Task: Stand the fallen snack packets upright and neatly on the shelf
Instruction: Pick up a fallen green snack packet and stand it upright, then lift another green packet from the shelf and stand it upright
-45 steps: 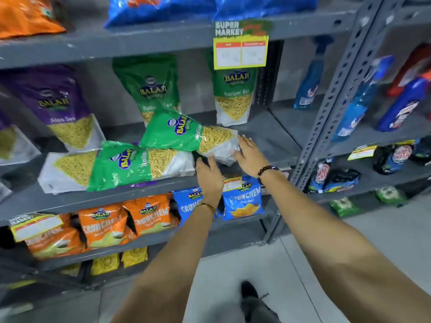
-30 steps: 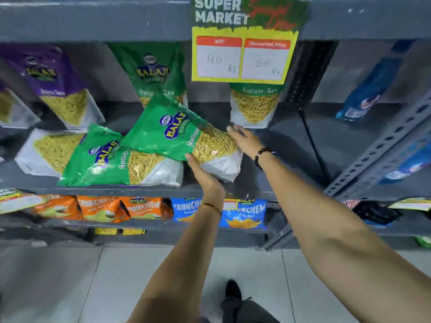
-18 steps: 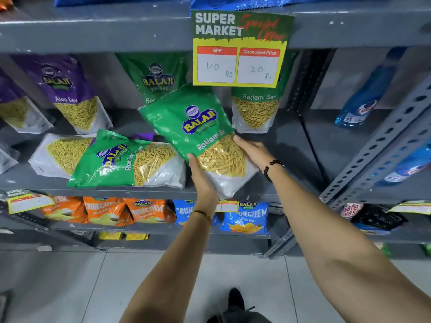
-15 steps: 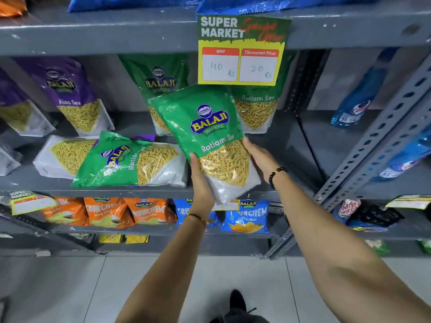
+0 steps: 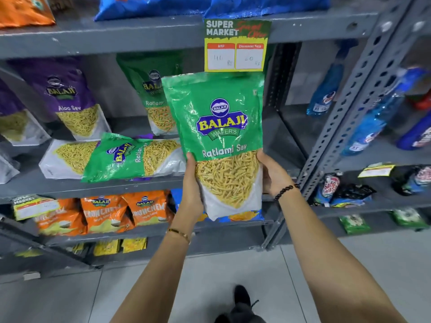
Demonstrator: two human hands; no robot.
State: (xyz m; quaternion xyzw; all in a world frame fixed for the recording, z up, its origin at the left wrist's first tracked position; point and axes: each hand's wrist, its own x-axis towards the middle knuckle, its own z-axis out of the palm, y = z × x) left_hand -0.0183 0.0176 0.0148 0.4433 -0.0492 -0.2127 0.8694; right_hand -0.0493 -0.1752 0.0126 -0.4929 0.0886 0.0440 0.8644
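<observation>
Grey metal shelf (image 5: 140, 187), pale tiled floor (image 5: 233, 271) below; left hand (image 5: 192, 190) and right hand (image 5: 271, 176) each grip the upright green plastic sev packet (image 5: 217, 127) by its sides.

Grey steel racking (image 5: 140, 36) fills the wall, its shelves bolted to a perforated upright (image 5: 349, 108) just right of the hands. A plain grey back panel (image 5: 105, 89) closes off the bay behind the goods. Clipped to the shelf edge above the hands hangs a yellow and green price card (image 5: 236, 45). Below the forearms the floor (image 5: 233, 271) is pale tile with thin dark joints. The light is even and dull, with soft shadows under each shelf.
</observation>
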